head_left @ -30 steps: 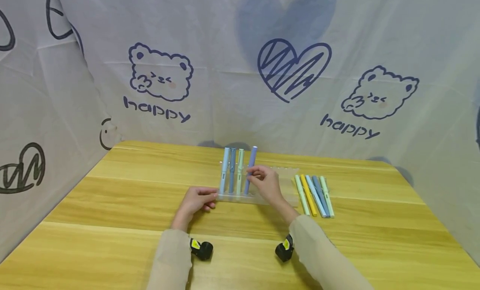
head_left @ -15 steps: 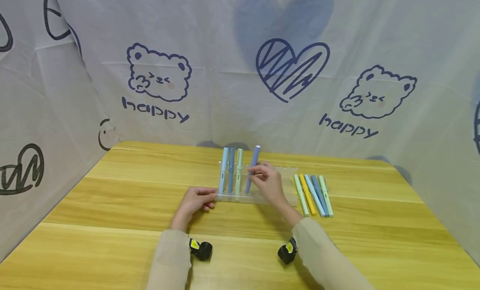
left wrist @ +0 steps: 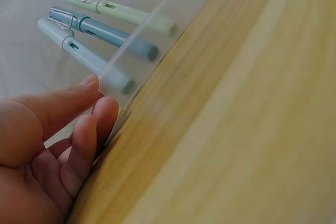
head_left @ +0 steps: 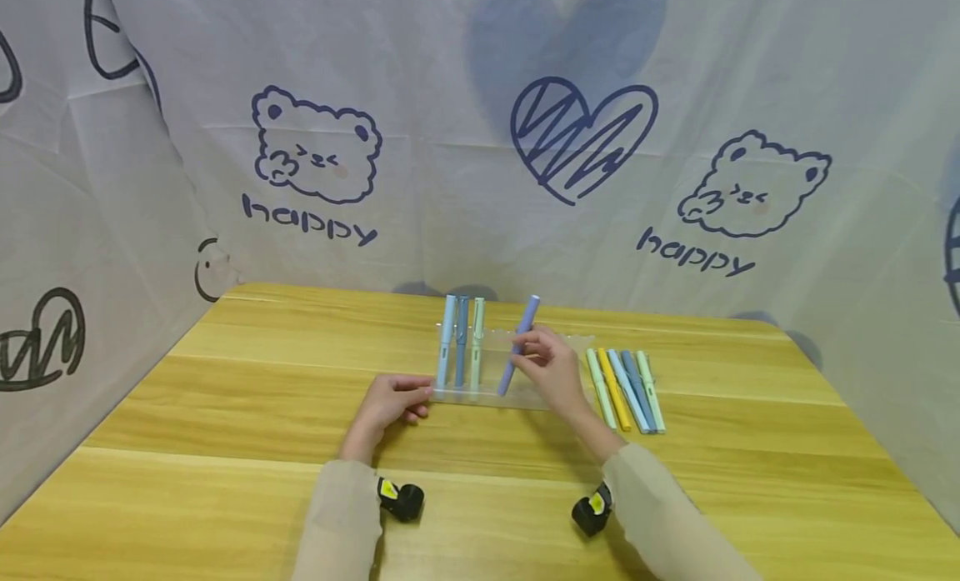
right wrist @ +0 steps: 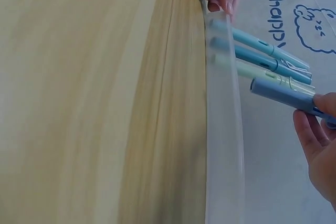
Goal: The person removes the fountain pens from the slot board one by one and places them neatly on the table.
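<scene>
From the head view, my right hand [head_left: 553, 373] pinches a lavender-blue plastic pen [head_left: 518, 345] at mid-barrel between thumb and fingers, tilted with its top leaning right, its lower end at the clear acrylic pen stand [head_left: 487, 395]. Left of my grip three capped pens stand upright in the stand: light blue [head_left: 446, 341], darker blue [head_left: 461, 341], pale green [head_left: 476, 343]. Right of my grip a row of loose pastel pens [head_left: 625, 389] lies on the yellow wooden table [head_left: 225, 414]. My left hand [head_left: 390, 402] rests at the stand's left end, fingers curled against it.

The left wrist view shows my fingertips [left wrist: 100, 111] touching the stand's edge [left wrist: 137, 45], the three pens just beyond.

The right wrist view shows my fingers [right wrist: 315, 135] closed around the lavender-blue pen [right wrist: 281, 94], beside the pale green one [right wrist: 273, 77].
</scene>
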The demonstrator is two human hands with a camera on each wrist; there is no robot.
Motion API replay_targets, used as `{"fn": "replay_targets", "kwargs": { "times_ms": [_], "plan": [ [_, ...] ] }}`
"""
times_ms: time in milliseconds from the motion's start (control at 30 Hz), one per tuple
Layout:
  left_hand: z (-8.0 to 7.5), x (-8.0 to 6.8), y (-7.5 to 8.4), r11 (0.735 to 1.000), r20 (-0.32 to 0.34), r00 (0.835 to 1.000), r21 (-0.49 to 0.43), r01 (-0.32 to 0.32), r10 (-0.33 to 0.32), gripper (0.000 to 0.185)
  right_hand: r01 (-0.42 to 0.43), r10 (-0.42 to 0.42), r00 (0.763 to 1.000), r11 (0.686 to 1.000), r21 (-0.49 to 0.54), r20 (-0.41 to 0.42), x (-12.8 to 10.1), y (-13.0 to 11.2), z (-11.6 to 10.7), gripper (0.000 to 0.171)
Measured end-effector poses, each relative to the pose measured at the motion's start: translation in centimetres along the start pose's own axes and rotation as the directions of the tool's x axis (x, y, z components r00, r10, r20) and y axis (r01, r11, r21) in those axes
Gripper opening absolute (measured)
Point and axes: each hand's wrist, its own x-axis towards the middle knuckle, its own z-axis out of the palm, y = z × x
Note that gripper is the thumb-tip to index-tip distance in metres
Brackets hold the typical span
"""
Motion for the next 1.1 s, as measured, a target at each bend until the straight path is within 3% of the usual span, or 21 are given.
{"fn": "replay_targets", "kwargs": {
  "times_ms": [133,467,733,1100],
  "plan": [
    [0.0,0.0,0.0,1.000,0.001,1.000,0.009,-0.003,0.003,0.027,-0.015,0.015,1.000,1.000,-0.016,-0.004,-0.2,1.4,-0.8,0.023],
    [-0.1,0.1,0.0,1.000,0.001,1.000,0.004,-0.003,0.003,0.028,-0.052,0.052,0.999,0.998,0.042,0.001,-0.8,1.3,-2.9,0.036],
    [0.0,0.0,0.2,1.000,-0.001,1.000,0.000,-0.004,0.004,0.028,0.009,-0.009,1.000,1.000,0.020,0.002,-1.2,1.3,-4.6,0.038],
    [-0.1,0.0,0.1,1.000,0.004,1.000,-0.004,-0.003,0.004,0.028,-0.002,0.002,1.000,1.000,0.015,0.010,-1.8,1.4,-7.1,0.040]
  ]
}}
